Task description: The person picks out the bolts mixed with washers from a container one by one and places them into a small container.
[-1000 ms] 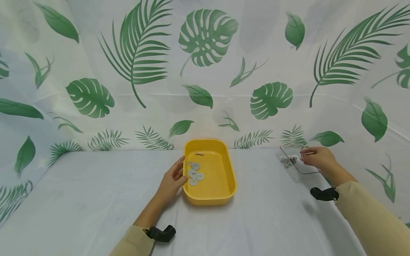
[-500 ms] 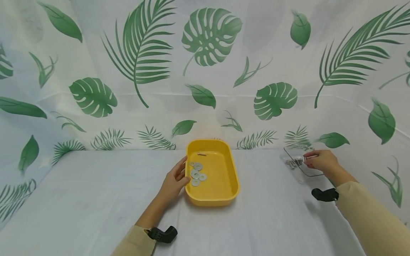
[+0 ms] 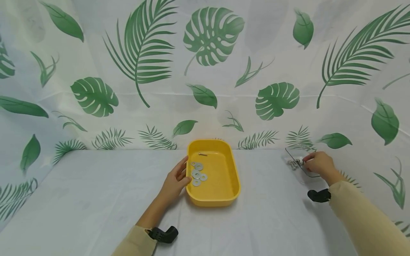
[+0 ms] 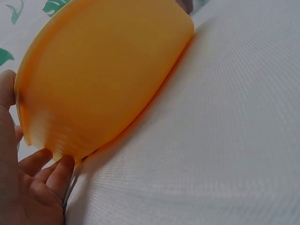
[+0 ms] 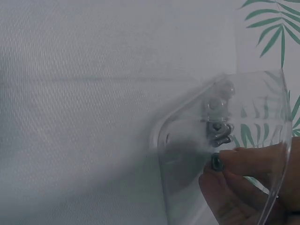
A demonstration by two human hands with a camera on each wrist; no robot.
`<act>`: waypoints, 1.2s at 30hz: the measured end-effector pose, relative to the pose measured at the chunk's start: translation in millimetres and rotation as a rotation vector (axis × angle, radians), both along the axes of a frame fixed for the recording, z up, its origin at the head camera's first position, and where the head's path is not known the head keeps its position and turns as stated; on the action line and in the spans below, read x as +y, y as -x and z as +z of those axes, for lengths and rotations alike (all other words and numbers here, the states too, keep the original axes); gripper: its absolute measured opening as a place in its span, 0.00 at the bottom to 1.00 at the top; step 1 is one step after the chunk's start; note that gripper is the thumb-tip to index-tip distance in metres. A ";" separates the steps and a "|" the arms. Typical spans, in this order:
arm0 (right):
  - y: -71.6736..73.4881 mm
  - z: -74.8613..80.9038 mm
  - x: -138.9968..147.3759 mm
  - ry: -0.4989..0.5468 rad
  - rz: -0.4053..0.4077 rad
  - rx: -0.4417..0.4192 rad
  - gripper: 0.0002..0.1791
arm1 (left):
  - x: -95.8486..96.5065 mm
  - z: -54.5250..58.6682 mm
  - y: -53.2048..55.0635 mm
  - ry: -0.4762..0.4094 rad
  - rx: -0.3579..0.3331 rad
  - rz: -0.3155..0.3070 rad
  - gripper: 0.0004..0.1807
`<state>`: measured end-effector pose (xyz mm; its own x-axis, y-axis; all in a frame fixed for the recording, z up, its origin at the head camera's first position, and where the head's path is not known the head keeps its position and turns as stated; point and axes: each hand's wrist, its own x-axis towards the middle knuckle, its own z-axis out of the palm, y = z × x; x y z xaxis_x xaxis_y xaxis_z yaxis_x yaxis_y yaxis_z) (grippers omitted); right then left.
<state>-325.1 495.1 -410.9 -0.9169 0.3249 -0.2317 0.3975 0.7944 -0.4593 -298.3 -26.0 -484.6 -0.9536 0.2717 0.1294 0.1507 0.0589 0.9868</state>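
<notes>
At the left rim of a yellow tray [image 3: 224, 179], my left hand [image 3: 173, 182] holds the wall, thumb over the rim and fingers against the outside, as the left wrist view also shows. Several flat washers [image 3: 196, 174] lie along the tray's left side, with one screw [image 3: 203, 154] near its far end. To the right, my right hand [image 3: 320, 165] reaches into a clear plastic box [image 3: 307, 179]. Between thumb and forefinger it pinches a small screw [image 5: 216, 162], whose round socketed head shows in the right wrist view. Other screws [image 5: 219, 129] lie in the box beside the fingertips.
A white cloth [image 3: 262, 220] covers the table. Behind it hangs a white backdrop [image 3: 224, 113] with printed green leaves, close to the far ends of the tray and the box. Each wrist wears a black camera mount [image 3: 164, 234].
My right hand has lowered slightly into the clear box, nearer the pile of screws. The left hand stays on the tray's rim; the view has shifted slightly.
</notes>
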 end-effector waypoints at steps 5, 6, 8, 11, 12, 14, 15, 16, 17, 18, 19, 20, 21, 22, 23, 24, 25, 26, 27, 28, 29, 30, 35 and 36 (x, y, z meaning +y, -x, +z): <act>-1.6 -2.9 -4.2 -0.032 -0.009 0.029 0.21 | 1.9 0.6 0.3 -0.003 -0.012 0.007 0.41; -2.2 -3.3 -5.7 -0.041 -0.011 0.034 0.21 | 2.2 0.8 0.3 -0.004 -0.015 0.009 0.41; -3.2 -4.2 -8.5 -0.067 -0.014 0.042 0.21 | 2.8 0.9 0.5 -0.008 -0.017 0.007 0.41; -3.4 -5.7 -12.3 -0.111 -0.027 0.046 0.20 | 3.4 0.9 0.5 -0.014 -0.016 0.000 0.42; -3.1 -6.4 -13.1 -0.126 -0.030 0.046 0.20 | 3.5 1.0 0.4 -0.014 -0.014 -0.002 0.42; -2.1 -7.6 -14.5 -0.142 -0.039 0.045 0.19 | 3.6 1.0 0.3 -0.015 -0.012 -0.003 0.42; -1.6 -8.0 -15.0 -0.144 -0.043 0.044 0.19 | 3.5 1.1 0.1 -0.014 -0.011 -0.002 0.42; -1.1 -8.4 -15.3 -0.144 -0.045 0.043 0.20 | 3.5 1.2 -0.1 -0.012 -0.012 0.001 0.42; -0.9 -8.6 -15.5 -0.146 -0.046 0.041 0.20 | 3.4 1.2 -0.3 -0.012 -0.013 0.001 0.42; -0.7 -8.7 -15.6 -0.143 -0.047 0.040 0.20 | 3.3 1.3 -0.4 -0.011 -0.013 0.002 0.42; -0.7 -8.6 -15.8 -0.139 -0.048 0.038 0.20 | 3.3 1.3 -0.5 -0.009 -0.015 0.005 0.41; -1.0 -8.4 -15.8 -0.138 -0.049 0.036 0.20 | 3.4 1.2 -0.7 -0.006 -0.014 0.006 0.41; -1.5 -8.1 -16.0 -0.138 -0.051 0.036 0.21 | 3.4 1.2 -0.9 -0.004 -0.013 0.007 0.41; -1.9 -7.7 -16.1 -0.140 -0.048 0.036 0.21 | 3.5 1.2 -1.0 -0.003 -0.014 0.008 0.41; -2.6 -7.2 -16.2 -0.140 -0.047 0.037 0.21 | 3.5 0.9 -1.0 -0.005 -0.014 0.008 0.41; -3.3 -6.6 -16.3 -0.139 -0.043 0.040 0.21 | 3.6 0.8 -1.2 -0.005 -0.015 0.008 0.41; -4.0 -6.0 -16.1 -0.139 -0.038 0.043 0.21 | 3.7 0.7 -1.4 -0.003 -0.016 0.009 0.42; -4.9 -5.0 -15.6 -0.137 -0.030 0.045 0.22 | 3.7 0.7 -1.7 -0.001 -0.014 0.009 0.42; -5.6 -4.0 -15.2 -0.131 -0.020 0.051 0.22 | 3.7 0.7 -1.9 -0.002 -0.015 0.009 0.42; -6.4 -2.5 -14.5 -0.127 -0.005 0.057 0.22 | 3.6 0.7 -2.0 -0.002 -0.017 0.010 0.42; -7.1 -1.1 -13.4 -0.121 0.012 0.065 0.22 | 3.5 0.6 -2.1 -0.002 -0.016 0.011 0.42; -7.7 0.6 -12.5 -0.121 0.035 0.075 0.22 | 3.3 0.8 -2.2 0.001 -0.017 0.012 0.42; -7.2 12.6 -15.1 -0.110 0.121 0.120 0.23 | 1.3 0.0 -0.6 0.004 -0.017 0.011 0.41; -6.4 15.4 -17.9 -0.104 0.130 0.128 0.23 | 0.7 -0.4 -0.2 0.007 -0.017 0.013 0.41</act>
<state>-318.7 477.1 -395.5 -0.9725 0.2181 -0.0817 0.2323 0.8811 -0.4120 -298.2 -25.2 -485.1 -0.9591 0.2604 0.1114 0.1331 0.0672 0.9888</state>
